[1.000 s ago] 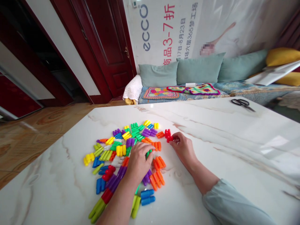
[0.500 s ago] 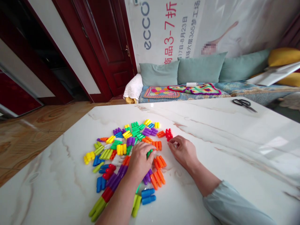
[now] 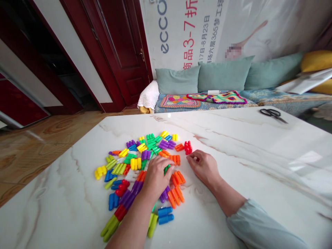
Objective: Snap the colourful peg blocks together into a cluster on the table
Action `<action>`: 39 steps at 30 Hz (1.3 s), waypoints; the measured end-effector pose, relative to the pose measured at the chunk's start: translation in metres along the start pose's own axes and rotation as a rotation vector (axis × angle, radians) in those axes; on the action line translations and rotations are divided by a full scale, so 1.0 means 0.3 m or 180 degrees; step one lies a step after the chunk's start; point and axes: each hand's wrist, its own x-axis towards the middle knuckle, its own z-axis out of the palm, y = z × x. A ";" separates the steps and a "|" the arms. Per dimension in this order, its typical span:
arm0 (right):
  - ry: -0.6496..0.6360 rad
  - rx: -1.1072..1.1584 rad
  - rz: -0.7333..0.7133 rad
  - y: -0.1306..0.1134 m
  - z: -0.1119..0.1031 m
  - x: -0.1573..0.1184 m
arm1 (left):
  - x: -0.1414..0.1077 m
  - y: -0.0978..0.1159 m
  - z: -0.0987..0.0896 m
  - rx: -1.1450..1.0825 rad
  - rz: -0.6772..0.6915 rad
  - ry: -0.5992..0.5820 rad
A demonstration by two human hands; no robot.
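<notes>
Red block (image 3: 188, 147): on table (image 3: 238, 138), just beyond right hand (image 3: 204, 167), fingers loosely curled, seemingly empty. Left hand (image 3: 156, 173): over coloured blocks (image 3: 136, 164); grip on green block (image 3: 167, 168), cannot tell. Advised handling: light side pinch, neighbouring orange block (image 3: 179, 147) undisturbed.

We cannot see what lies beneath the left hand (image 3: 155, 173); its fingers cover part of a green block (image 3: 167, 168), and we cannot tell whether they grip it. The forearm (image 3: 137, 214) hides some of the long row of joined blocks (image 3: 126, 197) and runs off the bottom edge, as does the right sleeve (image 3: 256, 221). Cushions (image 3: 177, 80) cover the banner's (image 3: 173, 34) lower lettering, and a pixelated patch (image 3: 233, 51) conceals another bit from us.
</notes>
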 end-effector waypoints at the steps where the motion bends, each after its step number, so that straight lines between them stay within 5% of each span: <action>1: -0.0035 -0.0061 0.0016 -0.003 -0.001 -0.002 | 0.000 0.002 -0.002 0.0008 -0.0018 -0.0016; 12: -0.0459 -0.0997 -0.0218 -0.014 0.021 0.010 | 0.016 0.009 -0.013 -0.0323 -0.0076 0.0102; 17: -0.0705 -0.1053 -0.0520 -0.018 -0.001 0.005 | 0.014 0.034 -0.142 -0.0704 -0.0201 0.0320; 20: -0.1186 -0.1017 -0.0698 -0.029 -0.036 0.009 | -0.054 0.032 -0.254 -0.0507 -0.0259 0.0431; 24: -0.1798 -0.1093 -0.0566 -0.062 -0.074 0.009 | -0.263 0.007 -0.330 -0.0067 -0.0413 0.0682; 30: -0.1770 -0.1184 -0.0410 -0.110 -0.090 -0.052 | -0.553 0.002 -0.293 0.0840 -0.0123 -0.0142; 39: -0.2000 -0.0911 -0.0432 -0.107 -0.144 -0.063 | -0.458 0.005 -0.261 0.0965 0.0287 -0.0811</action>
